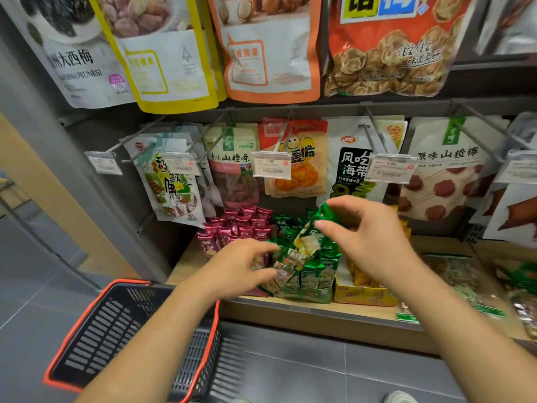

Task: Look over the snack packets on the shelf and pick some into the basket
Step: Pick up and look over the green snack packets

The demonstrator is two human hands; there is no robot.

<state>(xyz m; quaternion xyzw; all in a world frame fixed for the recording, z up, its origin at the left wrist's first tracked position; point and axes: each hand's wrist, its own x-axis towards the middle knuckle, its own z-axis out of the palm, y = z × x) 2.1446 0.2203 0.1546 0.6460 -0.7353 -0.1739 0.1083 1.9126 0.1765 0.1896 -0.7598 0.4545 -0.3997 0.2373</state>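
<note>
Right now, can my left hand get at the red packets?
Probably yes: the left hand sits just in front of the red packets with nothing between, but it pinches the green packet, so it would have to let go first.

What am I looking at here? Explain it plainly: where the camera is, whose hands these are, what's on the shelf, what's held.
There is no machine: a person wears one camera on the head, so you look down along their arms. The left hand and right hand both hold one green packet by its ends, fingers pinching it, above a box of similar green packets. On the wooden shelf are also red packets and a yellow box. Larger bags hang on pegs above. A black basket with an orange rim sits lower left.
</note>
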